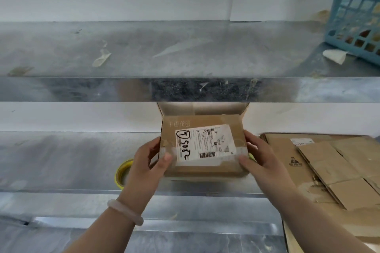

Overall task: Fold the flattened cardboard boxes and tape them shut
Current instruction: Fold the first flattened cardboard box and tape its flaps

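You held the box (202,146) between both hands at the front edge of the shelf (61,160), about midway along it. Your left hand (148,162) gripped its left side and your right hand (259,158) its right side, each thumb pressed on the top face and the fingers wrapped round the walls. The far flaps (201,108) stood open and rose right up to the front lip of the top shelf (144,51), so there was little headroom there.

To the left, the shelf ran bare to its end, apart from the yellow tape roll (121,170) lying just behind your left wrist near the front edge. To the right, the flat boxes (320,170) lay stacked close by your right hand and overhung the front edge.

The box was plain brown corrugated card, rectangular and shallow, with a white label (203,144) stuck askew on top, marked in black pen and crossed by a glossy strip of clear tape. Both shelves were dull, scuffed sheet metal. A blue plastic lattice basket (353,16) sat at the right end of the top shelf, with crumpled tape scraps (101,57) strewn towards the left. A pale smooth bangle (125,211) circled your left wrist.
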The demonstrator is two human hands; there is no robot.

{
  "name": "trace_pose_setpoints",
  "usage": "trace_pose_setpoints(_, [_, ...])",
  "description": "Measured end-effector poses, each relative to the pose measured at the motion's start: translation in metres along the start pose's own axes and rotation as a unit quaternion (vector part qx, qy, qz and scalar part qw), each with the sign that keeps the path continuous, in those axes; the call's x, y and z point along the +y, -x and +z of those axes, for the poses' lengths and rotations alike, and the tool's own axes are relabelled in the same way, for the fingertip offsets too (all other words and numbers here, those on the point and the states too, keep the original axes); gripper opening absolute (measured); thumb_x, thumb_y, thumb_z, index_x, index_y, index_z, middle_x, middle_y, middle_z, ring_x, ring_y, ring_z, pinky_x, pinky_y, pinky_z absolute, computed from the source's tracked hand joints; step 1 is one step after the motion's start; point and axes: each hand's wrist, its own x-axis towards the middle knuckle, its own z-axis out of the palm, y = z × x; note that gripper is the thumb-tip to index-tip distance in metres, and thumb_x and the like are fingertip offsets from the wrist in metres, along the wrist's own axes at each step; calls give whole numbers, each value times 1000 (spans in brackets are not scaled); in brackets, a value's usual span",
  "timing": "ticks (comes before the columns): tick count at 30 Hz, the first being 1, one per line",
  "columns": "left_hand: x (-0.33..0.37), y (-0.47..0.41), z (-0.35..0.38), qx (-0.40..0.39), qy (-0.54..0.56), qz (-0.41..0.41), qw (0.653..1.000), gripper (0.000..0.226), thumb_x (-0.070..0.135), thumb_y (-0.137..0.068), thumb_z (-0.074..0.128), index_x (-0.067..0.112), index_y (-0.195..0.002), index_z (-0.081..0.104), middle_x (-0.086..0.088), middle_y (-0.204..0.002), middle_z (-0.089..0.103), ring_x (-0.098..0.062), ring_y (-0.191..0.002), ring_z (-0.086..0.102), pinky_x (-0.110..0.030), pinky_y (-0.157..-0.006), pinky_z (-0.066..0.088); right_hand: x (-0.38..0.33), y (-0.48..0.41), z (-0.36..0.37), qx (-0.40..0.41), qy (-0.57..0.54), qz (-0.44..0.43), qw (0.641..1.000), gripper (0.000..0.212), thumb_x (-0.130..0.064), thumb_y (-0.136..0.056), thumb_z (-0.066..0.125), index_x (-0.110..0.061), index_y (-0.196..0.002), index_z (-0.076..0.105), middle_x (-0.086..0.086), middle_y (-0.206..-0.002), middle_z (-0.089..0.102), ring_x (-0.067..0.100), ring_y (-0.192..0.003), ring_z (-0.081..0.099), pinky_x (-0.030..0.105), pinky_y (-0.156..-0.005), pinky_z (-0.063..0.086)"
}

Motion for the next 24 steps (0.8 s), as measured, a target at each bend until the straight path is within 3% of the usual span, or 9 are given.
trace_pose_setpoints(3, [-20, 4, 4, 54, 88, -29, 994, 30, 22, -85, 65, 13, -113, 58, 1, -106, 72, -13, -104, 66, -21, -76, 55, 27, 7, 0, -3, 1, 21, 1000, 61, 15, -82, 65, -28, -125, 53, -10, -121, 68, 8, -119, 60, 31, -96, 53])
trace_pose_setpoints(6, [-37, 11, 5, 62, 95, -61, 992, 23, 12, -93, 56, 18, -115, 60, -3, -104, 70, -16, -100, 66, -27, -80, 53, 50, 17, 1, 23, -2, 50, 998, 49, 14, -81, 68, -18, -115, 55, -2, -114, 71, 12, -116, 63, 33, -99, 51])
trace_pose_setpoints(9, [-50, 17, 2, 57, 28, -63, 996, 18, 35, -91, 60, 23, -103, 65, 1, -89, 69, -24, -88, 65, -37, -79, 56, 62, 25, 0, 78, 10, 53, 996, 36, -5, -86, 71, -30, -109, 59, -5, -99, 71, 8, -97, 69, 16, -78, 54])
trace_pose_setpoints(12, [-49, 20, 2, 85, 25, -98, 991, 37, 67, -74, 61, 31, -77, 62, 10, -72, 64, -20, -78, 61, -53, -81, 54, 57, 24, -2, 83, 19, 45, 995, 21, -50, -83, 70, -47, -102, 61, -3, -92, 69, 12, -92, 69, 29, -81, 56])
trace_pose_setpoints(13, [-48, 19, 2, 91, 29, -109, 990, 40, 72, -68, 59, 32, -71, 60, 9, -70, 62, -20, -78, 60, -57, -82, 54, 54, 22, -2, 79, 18, 46, 996, 26, -63, -78, 66, -48, -99, 62, -5, -93, 70, 11, -93, 69, 33, -83, 57])
trace_pose_setpoints(16, [-41, 12, 8, 100, 48, -107, 988, 45, 77, -65, 59, 32, -60, 54, 7, -62, 55, -23, -73, 55, -64, -81, 51, 47, 10, -2, 85, 25, 40, 995, 41, -73, -71, 56, -41, -93, 65, -6, -92, 70, 14, -92, 68, 44, -87, 57])
trace_pose_setpoints(19, [-35, 7, 15, 102, 71, -100, 987, 65, 80, -67, 58, 16, -72, 56, -17, -77, 61, -43, -83, 60, -62, -83, 52, 48, 5, -3, 93, 47, 38, 994, 48, -78, -73, 50, -34, -88, 64, 0, -88, 68, 20, -92, 67, 50, -88, 56])
trace_pose_setpoints(21, [-36, 4, 16, 109, 102, -123, 981, 65, 73, -75, 57, 8, -80, 58, -17, -85, 68, -36, -90, 67, -50, -78, 57, 51, 6, -5, 99, 42, 51, 993, 58, -85, -74, 45, -33, -87, 66, -1, -90, 71, 15, -91, 69, 41, -84, 58])
trace_pose_setpoints(24, [-40, 0, 16, 122, 117, -152, 974, 41, 54, -91, 50, 18, -76, 64, -5, -82, 73, -22, -84, 71, -38, -69, 58, 51, 6, -8, 122, 34, 74, 989, 50, -77, -80, 42, -37, -84, 71, -8, -86, 74, 7, -84, 71, 33, -81, 56])
